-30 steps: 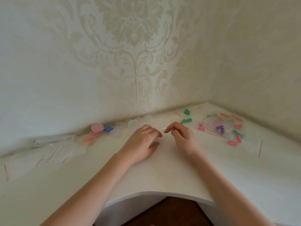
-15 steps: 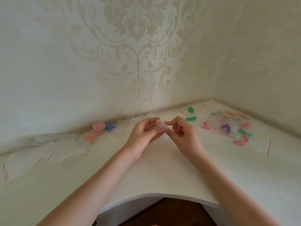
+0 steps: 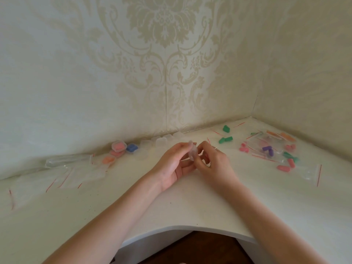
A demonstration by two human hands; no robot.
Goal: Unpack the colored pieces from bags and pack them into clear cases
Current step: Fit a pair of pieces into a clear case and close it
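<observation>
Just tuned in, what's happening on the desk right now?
A person is holding a small clear case up between both hands: the left hand grips it from the left and the right hand pinches it from the right, seemingly working it open. No colored piece shows in it. Filled cases sit by the wall to the left near empty bags. Green pieces lie loose to the right, beside more bags of pieces.

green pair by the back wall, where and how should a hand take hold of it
Probably from above, with thumb and forefinger across the narrow middle of the green pair. The two pieces lie flat on the white table, side by side, with bare table round them. Both hands are busy: left hand and right hand hold a clear case.
</observation>
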